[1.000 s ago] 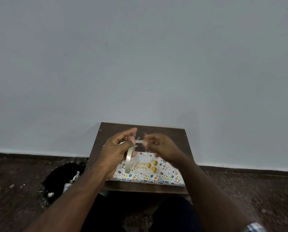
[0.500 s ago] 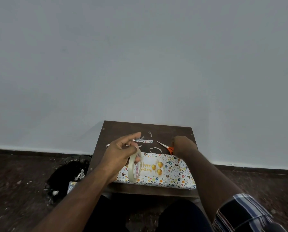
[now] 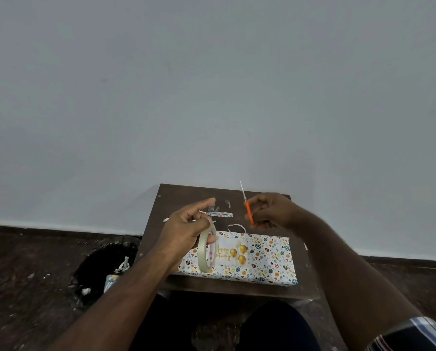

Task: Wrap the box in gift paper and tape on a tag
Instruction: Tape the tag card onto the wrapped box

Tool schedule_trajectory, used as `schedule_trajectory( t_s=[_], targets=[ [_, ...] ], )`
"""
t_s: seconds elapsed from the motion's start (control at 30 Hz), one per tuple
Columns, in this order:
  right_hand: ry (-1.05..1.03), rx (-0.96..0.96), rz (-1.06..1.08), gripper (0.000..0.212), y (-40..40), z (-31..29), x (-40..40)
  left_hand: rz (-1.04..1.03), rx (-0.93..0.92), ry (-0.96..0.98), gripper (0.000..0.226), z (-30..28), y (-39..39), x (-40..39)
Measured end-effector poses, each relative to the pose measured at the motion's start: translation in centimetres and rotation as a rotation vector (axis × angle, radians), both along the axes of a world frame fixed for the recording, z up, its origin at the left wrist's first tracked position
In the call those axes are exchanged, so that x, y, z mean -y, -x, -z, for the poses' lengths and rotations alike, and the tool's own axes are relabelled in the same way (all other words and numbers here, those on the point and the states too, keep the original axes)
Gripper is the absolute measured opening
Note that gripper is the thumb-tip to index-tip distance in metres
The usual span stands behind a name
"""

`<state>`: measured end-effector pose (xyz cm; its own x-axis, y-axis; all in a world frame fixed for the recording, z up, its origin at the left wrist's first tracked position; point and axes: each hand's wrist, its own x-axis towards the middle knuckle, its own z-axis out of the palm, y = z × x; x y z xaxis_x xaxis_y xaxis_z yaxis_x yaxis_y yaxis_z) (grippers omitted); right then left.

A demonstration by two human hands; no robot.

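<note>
**Tape cut pending, box wrapped, tag loose on top**

Wrapped box [image 3: 237, 259] lies flat on the bench [image 3: 186, 196], lower centre of frame. Tag [image 3: 230, 253] with gold balloons sits on its top face, left of centre, string loop off the far edge.

Left hand [image 3: 186, 224] grips the tape roll [image 3: 206, 252] above the box's left end, fingers curled through the ring, thumb and forefinger pinching what looks like a pulled tape end; clear film, hard to confirm. Right hand [image 3: 270, 211] is clenched round the orange scissors [image 3: 248, 211], blade pointing up toward the wall. Paper scraps [image 3: 219, 214] lie behind the box. Bin [image 3: 105, 262] on the floor at lower left.

Handling: box should be light and stiff, paper slick, so press down on the top face or hold the long edges. Tag is thin card and will slide; pin it flat with a fingertip before taping. Tape sticks to itself, keep the strip taut.
</note>
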<state>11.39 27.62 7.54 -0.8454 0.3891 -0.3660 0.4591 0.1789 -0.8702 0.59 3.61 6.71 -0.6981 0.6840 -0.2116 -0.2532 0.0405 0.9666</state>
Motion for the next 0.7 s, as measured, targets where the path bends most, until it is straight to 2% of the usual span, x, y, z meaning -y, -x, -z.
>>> schedule_trajectory(
  t_s=[0.3,0.47,0.7],
  targets=[
    [-0.015,0.084,-0.286,0.028,-0.8,-3.9,2.4,-0.023,-0.072,0.015,0.043,-0.8,-0.5,0.5],
    [0.001,0.133,-0.359,0.034,-0.6,-4.1,3.2,-0.029,-0.069,0.012,0.044,-1.1,-0.6,0.7],
    [-0.116,0.112,-0.416,0.035,-0.3,-4.1,3.6,-0.025,-0.064,0.019,0.046,-1.2,-0.6,0.7]
  ],
)
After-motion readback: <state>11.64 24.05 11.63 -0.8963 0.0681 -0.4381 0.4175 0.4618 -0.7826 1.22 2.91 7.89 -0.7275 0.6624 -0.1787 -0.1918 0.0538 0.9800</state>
